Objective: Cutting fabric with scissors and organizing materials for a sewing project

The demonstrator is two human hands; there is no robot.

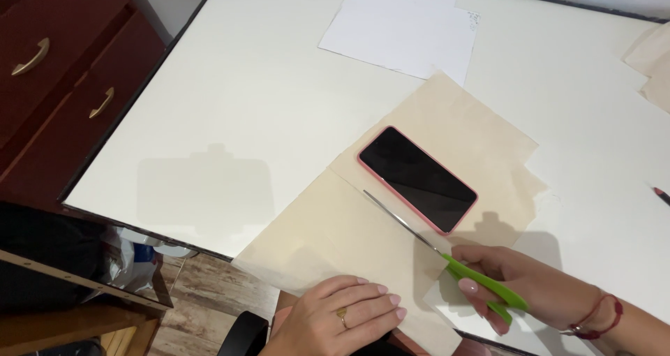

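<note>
A large beige sheet of paper lies across the near part of the white table. My right hand grips green-handled scissors, whose blades reach up-left into a cut in the sheet. My left hand, with a ring on one finger, lies flat on the sheet's near edge and presses it down. On the far half of the sheet, just beyond the blades, rests a phone in a pink case with its dark screen up.
White paper sheets lie at the far side of the table. More beige paper sits at the right edge, and a pencil tip shows there. A dark red drawer unit stands to the left.
</note>
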